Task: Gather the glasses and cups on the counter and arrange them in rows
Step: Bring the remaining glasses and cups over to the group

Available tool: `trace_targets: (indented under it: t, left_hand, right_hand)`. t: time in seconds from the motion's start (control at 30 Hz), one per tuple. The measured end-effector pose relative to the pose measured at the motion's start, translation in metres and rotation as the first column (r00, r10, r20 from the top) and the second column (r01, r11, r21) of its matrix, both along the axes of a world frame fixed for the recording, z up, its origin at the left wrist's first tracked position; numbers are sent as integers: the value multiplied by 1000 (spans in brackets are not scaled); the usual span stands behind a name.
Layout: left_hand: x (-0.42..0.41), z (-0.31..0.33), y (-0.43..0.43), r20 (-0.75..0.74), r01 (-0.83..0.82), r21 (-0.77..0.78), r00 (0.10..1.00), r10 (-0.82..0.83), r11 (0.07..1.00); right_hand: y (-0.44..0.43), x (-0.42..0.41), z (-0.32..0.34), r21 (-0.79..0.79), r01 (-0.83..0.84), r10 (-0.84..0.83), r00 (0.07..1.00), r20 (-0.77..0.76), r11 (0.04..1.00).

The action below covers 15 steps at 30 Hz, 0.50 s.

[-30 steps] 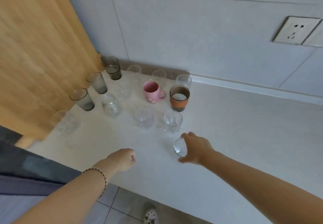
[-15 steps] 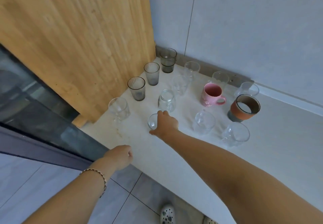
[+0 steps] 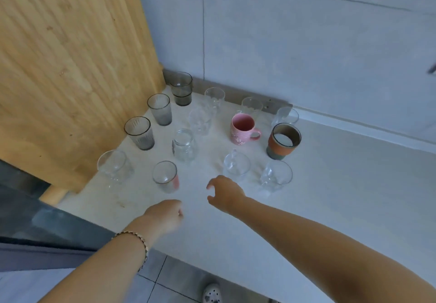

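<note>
Several glasses and cups stand in rough rows in the counter's far left corner. A small clear glass [image 3: 165,175] stands upright in the front row, just left of my right hand [image 3: 225,193], which hovers open and empty. Beside it are a clear tumbler [image 3: 114,165], a glass jar [image 3: 184,145] and two clear mugs [image 3: 236,167] [image 3: 276,175]. Further back are a pink mug [image 3: 243,129], an orange-sleeved cup [image 3: 283,141] and three smoky grey glasses [image 3: 139,132]. My left hand [image 3: 165,215] is a fist at the counter's front edge, holding nothing.
A wooden panel [image 3: 70,66] walls off the left side of the counter [image 3: 330,196]. Grey tiled wall [image 3: 306,43] rises behind the glasses. The counter's front edge runs diagonally below my arms, with floor tiles and a white shoe [image 3: 212,293] beneath.
My right hand carried the small clear glass leftward, set it in the front row and let go, then drew back to the right. The left fist stayed near the edge.
</note>
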<state>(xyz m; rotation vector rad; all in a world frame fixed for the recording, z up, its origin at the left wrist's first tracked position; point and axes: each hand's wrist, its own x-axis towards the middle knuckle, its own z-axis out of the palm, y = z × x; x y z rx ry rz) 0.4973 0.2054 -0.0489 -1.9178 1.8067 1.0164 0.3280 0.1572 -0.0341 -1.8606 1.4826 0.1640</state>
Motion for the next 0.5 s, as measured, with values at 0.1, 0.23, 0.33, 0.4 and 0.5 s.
trace_targets:
  t: [0.1, 0.23, 0.33, 0.4, 0.5]
  left_hand:
    - [-54, 7, -28, 15, 129, -39, 992, -128, 991]
    - [-161, 28, -55, 13, 338, -57, 941, -338, 939]
    - [-259, 42, -60, -10, 481, -72, 876, -483, 874]
    - [-327, 47, -59, -17, 557, -89, 828, -560, 826]
    - [-428, 49, -56, -19, 619, -109, 781, -625, 777]
  right_hand:
    - [14, -87, 2, 74, 158, -157, 987, -18, 985]
    - [40, -217, 13, 78, 298, -285, 948, -139, 952]
    - [63, -319, 18, 38, 441, -427, 884, -188, 896]
    - [77, -385, 20, 6, 540, -528, 826, -199, 842]
    - [96, -480, 24, -49, 632, -627, 752, -203, 773]
